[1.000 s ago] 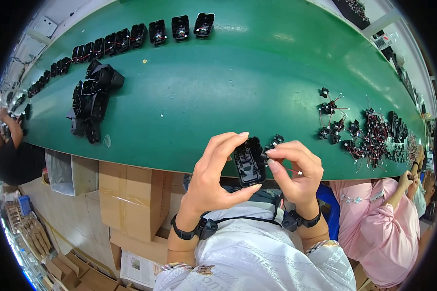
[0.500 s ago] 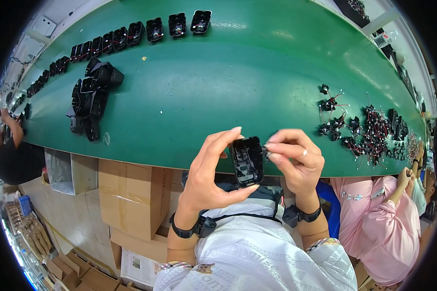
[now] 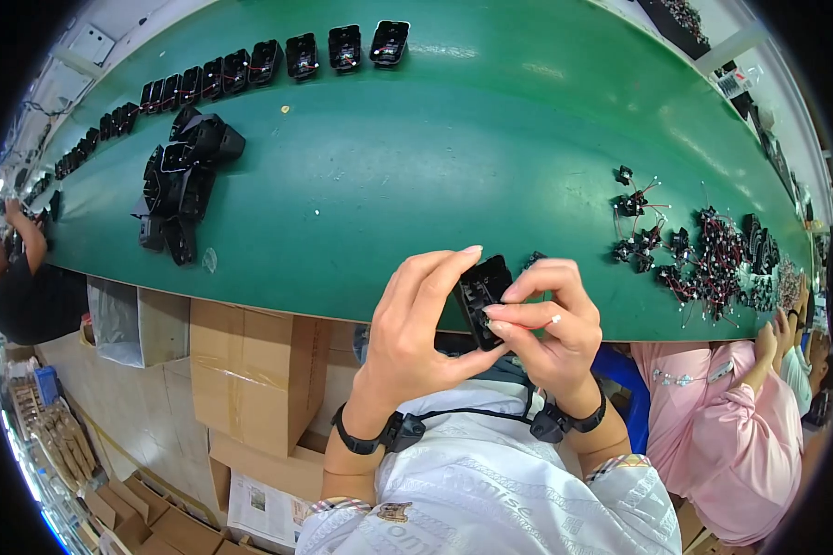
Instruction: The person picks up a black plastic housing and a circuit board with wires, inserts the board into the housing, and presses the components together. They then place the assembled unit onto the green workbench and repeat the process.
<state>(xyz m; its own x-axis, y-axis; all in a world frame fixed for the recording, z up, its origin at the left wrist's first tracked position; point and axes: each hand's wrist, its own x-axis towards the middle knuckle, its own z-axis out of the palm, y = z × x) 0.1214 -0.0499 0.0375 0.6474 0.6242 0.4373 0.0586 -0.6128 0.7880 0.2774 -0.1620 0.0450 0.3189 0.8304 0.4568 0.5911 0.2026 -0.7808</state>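
My left hand point(image 3: 412, 319) is closed around a black, open-topped plastic housing point(image 3: 481, 294), thumb at its lower end and fingertips at its upper end. The housing stands tilted over the table's near edge, its open side facing me. Against its right side and opening, my right hand point(image 3: 557, 326) pinches thumb and index finger together; whatever lies between them is too small to name. Just beyond my right knuckles shows a small black part point(image 3: 535, 259), partly hidden; I cannot tell whether it touches the hand.
Similar black housings point(image 3: 301, 57) with wires line the green table's point(image 3: 389, 166) far left side. A pile of black shells point(image 3: 180, 180) lies nearer. Small wired black parts point(image 3: 713, 259) heap at right. A person in pink point(image 3: 731, 416) sits right; cardboard boxes point(image 3: 241, 370) stand lower left.
My right hand has moved left, its fingertips now over the housing's opening. The housing has tilted and shifted slightly right with my left hand.
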